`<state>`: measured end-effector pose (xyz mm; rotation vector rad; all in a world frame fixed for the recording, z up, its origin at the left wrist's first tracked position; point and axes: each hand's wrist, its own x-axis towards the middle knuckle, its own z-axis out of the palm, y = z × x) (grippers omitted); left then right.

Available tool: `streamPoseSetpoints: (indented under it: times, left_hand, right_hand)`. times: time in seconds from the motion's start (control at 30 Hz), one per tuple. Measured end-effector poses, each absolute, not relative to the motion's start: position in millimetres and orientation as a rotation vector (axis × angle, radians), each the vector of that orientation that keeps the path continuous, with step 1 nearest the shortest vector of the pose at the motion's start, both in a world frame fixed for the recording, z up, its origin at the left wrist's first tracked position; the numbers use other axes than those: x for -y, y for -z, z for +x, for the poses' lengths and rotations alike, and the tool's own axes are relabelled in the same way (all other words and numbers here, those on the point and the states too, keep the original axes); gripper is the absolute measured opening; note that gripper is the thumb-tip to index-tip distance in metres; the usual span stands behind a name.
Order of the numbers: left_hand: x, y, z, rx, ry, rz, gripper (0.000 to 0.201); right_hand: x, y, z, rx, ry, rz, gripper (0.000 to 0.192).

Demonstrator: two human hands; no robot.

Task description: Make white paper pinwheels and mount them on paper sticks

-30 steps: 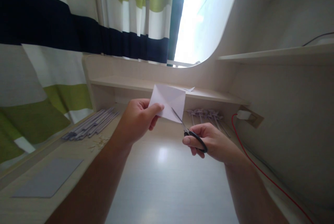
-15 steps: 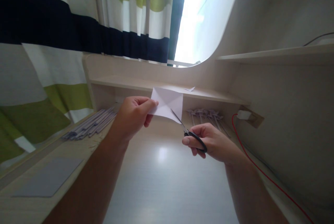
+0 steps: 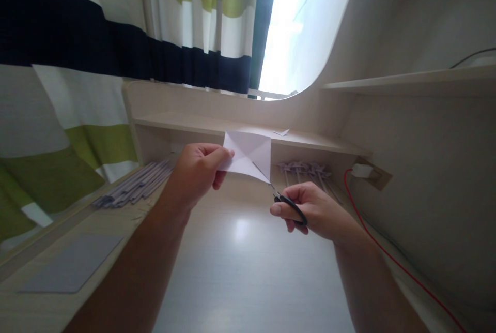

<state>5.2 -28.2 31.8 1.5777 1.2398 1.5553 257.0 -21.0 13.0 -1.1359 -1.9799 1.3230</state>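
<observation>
Creased white paper square was pinched at left edge by left hand, held above desk. Scissors were gripped by right hand, fingers closed through loops; blades seemingly at near-right corner. Paper judged light, floppy; best held near cut.

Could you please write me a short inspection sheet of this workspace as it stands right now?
Surface: pale wooden desk, bare in the middle.
Job's things: creased white paper square held up; black-handled scissors, tip at the paper's lower corner.
Clutter: grey sheet; bundle of grey paper sticks; paper pinwheels; paper scrap on the low shelf.
Grips: left hand pinches the paper's left edge; right hand grips the scissors.
Cables: red cable from a white plug.
Surroundings: striped curtain, bright window, wall shelf.
</observation>
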Motion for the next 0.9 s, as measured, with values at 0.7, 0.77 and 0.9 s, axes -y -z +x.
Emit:
streamPoseSetpoints:
  times: [0.7,0.77,0.9]
  left_hand:
    - [35.8,-35.3,7.8,-1.263,-1.515,1.724,0.045]
    - [36.1,-36.0,8.5,-1.269,-1.513,1.721,0.044]
    - [37.0,-37.4,9.6,-1.285,-1.509,1.724,0.044]
  right_hand:
    - [21.9,-11.8,256.1,1.957,-1.354,-1.096,0.04]
    - [20.6,-10.8,256.4,1.955,-1.352,-1.09,0.04]
    - [17.6,-9.0,257.8,1.954,-1.344,-1.08,0.039]
